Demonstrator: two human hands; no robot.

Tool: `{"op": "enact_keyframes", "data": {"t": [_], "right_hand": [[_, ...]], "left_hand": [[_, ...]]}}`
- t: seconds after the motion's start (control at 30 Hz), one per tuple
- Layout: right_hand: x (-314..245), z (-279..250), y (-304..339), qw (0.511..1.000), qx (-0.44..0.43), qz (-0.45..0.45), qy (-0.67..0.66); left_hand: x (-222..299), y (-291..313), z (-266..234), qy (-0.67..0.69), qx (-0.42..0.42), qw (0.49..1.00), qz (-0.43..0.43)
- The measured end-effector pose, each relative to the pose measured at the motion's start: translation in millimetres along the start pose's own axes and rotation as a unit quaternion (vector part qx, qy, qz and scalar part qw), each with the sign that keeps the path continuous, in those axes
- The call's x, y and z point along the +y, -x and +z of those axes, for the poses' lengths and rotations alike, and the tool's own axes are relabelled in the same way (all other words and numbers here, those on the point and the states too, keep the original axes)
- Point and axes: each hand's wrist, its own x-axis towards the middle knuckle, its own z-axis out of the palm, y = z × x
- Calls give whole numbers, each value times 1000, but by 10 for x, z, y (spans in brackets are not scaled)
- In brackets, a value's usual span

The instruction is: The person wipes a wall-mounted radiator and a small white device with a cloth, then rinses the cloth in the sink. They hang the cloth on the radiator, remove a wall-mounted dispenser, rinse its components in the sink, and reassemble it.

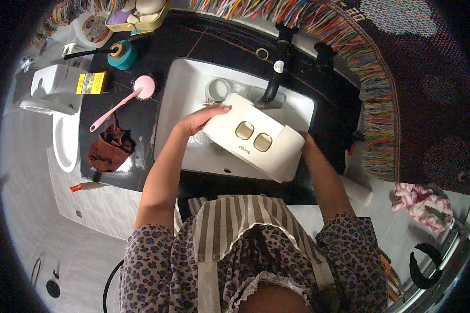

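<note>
A cream-coloured box-like holder [225,131] with two rounded square openings and a row of small rings is tilted over the white sink [167,112]. My left hand [199,119] grips its left end, with the thumb on top. At the other end, my right hand [306,142] holds the right side; most of its fingers are hidden behind the holder. Behind the holder, a whitish cup [218,89] and some clear glassware sit in the sink. A black faucet [271,89] reaches over the basin close to the holder's upper edge.
On the black counter to the left lie a pink round-headed brush [144,87], a brown cloth [109,151], a yellow packet [91,83] and a teal pot [121,56]. A toilet [68,141] stands further left. A fringed textile [418,99] hangs at the right.
</note>
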Motion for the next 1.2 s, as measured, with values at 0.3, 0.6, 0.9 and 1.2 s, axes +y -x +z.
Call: {"op": "enact_keyframes", "data": {"t": [0.3,0.6,0.9,1.2], "right_hand": [[-297,599,-294,995,-15,96,-14],[-696,1441,312,931,198,-164,259],[-901,2682,65,670,238,-305,634],[-947,3077,-58,663,97,-426,608]], "left_hand": [[87,363,123,91,32,995,27],[-94,529,-8,104,142,984,4],[-13,513,116,80,232,968,49],[-29,368,246,94,305,930,183]]}}
